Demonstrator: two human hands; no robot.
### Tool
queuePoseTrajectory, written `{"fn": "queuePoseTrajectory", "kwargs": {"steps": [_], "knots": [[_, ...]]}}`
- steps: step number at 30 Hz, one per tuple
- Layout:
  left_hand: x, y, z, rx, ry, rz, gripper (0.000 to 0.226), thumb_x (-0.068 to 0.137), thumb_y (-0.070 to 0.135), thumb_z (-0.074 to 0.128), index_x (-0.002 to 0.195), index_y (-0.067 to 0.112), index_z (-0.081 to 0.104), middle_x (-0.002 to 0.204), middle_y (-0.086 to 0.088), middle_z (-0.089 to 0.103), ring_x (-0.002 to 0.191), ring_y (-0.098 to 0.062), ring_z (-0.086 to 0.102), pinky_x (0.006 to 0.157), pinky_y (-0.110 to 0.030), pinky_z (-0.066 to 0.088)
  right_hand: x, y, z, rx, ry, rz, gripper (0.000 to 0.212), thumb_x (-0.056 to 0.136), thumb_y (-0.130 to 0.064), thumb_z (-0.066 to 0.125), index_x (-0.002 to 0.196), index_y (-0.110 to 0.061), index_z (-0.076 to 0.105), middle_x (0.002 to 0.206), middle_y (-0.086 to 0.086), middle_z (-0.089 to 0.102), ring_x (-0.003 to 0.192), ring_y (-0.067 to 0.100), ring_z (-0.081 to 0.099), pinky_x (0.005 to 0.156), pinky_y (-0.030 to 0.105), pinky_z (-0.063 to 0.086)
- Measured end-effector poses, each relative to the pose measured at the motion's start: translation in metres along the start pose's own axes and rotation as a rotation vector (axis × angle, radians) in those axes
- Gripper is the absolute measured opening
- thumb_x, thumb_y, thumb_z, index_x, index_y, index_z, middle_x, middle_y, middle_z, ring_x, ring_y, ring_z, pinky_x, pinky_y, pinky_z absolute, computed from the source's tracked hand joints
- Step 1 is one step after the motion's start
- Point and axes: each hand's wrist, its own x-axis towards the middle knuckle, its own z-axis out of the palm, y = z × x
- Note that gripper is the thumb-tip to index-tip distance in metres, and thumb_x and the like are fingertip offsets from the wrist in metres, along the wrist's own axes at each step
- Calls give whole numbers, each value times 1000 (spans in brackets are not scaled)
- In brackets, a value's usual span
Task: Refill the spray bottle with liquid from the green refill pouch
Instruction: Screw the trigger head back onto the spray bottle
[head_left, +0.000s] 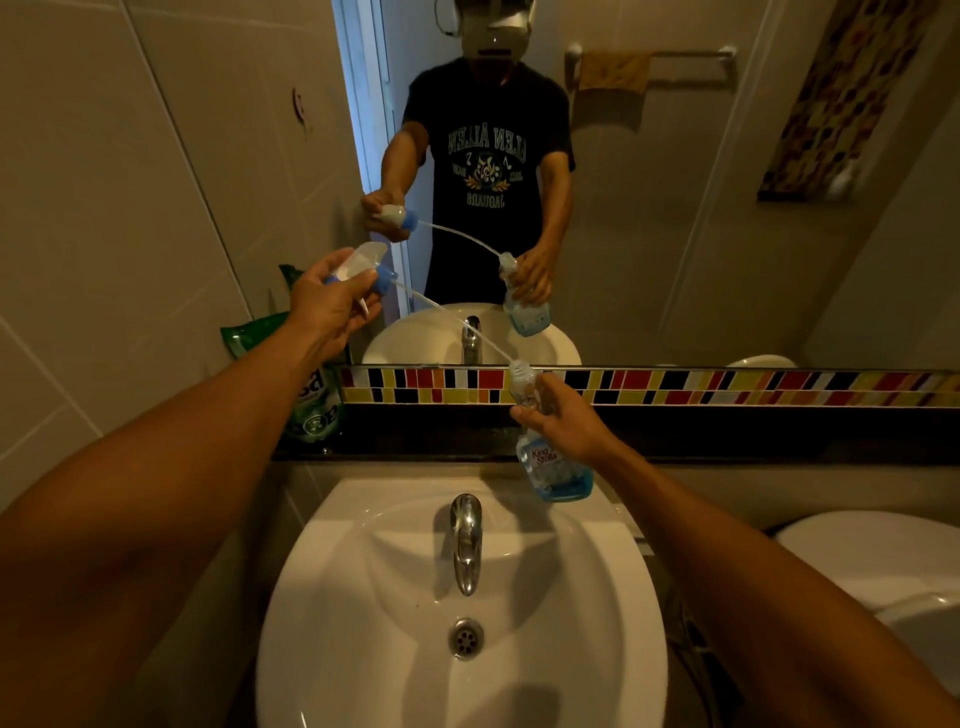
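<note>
My right hand (566, 421) grips the neck of a clear spray bottle (556, 467) with blue liquid low inside, held tilted over the back of the sink. My left hand (327, 306) holds the white-and-blue trigger spray head (363, 265), raised up and to the left. Its thin dip tube (452, 317) slants down, and its end is at the bottle's open mouth. The green refill pouch (311, 405) stands on the dark ledge at the left, partly hidden behind my left forearm.
A white sink (337, 597) with a chrome tap (466, 540) lies below my hands. A mirror (675, 208) behind the ledge reflects a person. A coloured tile strip (727, 387) runs under it. A white toilet (872, 561) stands at the right.
</note>
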Motion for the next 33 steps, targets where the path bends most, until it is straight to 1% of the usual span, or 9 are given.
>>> {"fn": "queuePoseTrajectory", "kwargs": {"steps": [4, 8, 11, 13, 16, 21, 27, 30, 33], "knots": [[-15, 1, 25, 14, -189, 42, 41, 89, 0, 68, 121, 22, 59, 118, -8, 63, 97, -23, 70, 85, -40, 58, 4, -9, 3, 12, -25, -9, 48, 97, -36, 71, 139, -26, 52, 127, -4, 64, 110, 14, 64, 82, 28, 53], [-28, -12, 52, 120, -289, 73, 44, 86, 2, 73, 118, 29, 63, 136, -14, 56, 103, -32, 68, 77, -38, 62, 9, -24, 8, 32, -38, -34, 33, 97, -38, 70, 125, -30, 53, 120, -4, 66, 106, 14, 67, 86, 35, 56], [-38, -25, 68, 183, -339, 99, 44, 86, 0, 71, 116, 32, 64, 127, -10, 58, 98, -27, 65, 73, -32, 59, 12, -34, 11, 58, -23, -60, 30, 96, -40, 71, 120, -31, 56, 118, -3, 70, 106, 17, 69, 91, 41, 58], [-43, -31, 74, 227, -370, 109, 45, 87, -1, 69, 121, 28, 63, 117, -4, 60, 97, -23, 63, 71, -28, 58, 13, -41, 12, 84, -15, -79, 31, 97, -38, 71, 123, -27, 57, 115, -3, 71, 103, 13, 70, 85, 34, 57], [-47, -38, 76, 265, -409, 128, 48, 87, -1, 69, 127, 24, 63, 119, -4, 59, 102, -20, 62, 66, -20, 55, 12, -53, 12, 134, -15, -103, 32, 99, -31, 69, 126, -21, 57, 112, -4, 70, 99, 9, 69, 78, 24, 53], [-53, -40, 75, 263, -417, 145, 49, 87, -4, 67, 127, 24, 63, 122, -7, 58, 100, -17, 62, 65, -17, 54, 10, -58, 9, 142, -17, -120, 35, 98, -29, 71, 129, -21, 57, 113, -4, 70, 99, 8, 69, 76, 19, 53], [-55, -40, 74, 254, -451, 121, 48, 88, -3, 65, 127, 24, 61, 126, -11, 57, 101, -19, 62, 65, -18, 54, 9, -65, 8, 162, -37, -118, 32, 97, -27, 72, 126, -21, 57, 109, -4, 71, 97, 12, 71, 80, 26, 56], [-58, -43, 76, 203, -414, 109, 48, 87, 1, 68, 131, 20, 59, 118, -6, 60, 98, -18, 63, 63, -18, 55, 8, -68, 9, 169, -42, -112, 33, 97, -27, 72, 125, -19, 57, 111, 1, 72, 99, 18, 72, 85, 34, 59], [-62, -47, 78, 202, -378, 178, 52, 81, 6, 79, 128, 16, 56, 113, -3, 61, 93, -13, 63, 62, -16, 53, 5, -70, 11, 161, -54, -122, 30, 98, -25, 71, 124, -21, 56, 108, -4, 70, 96, 12, 70, 81, 28, 57]]}}
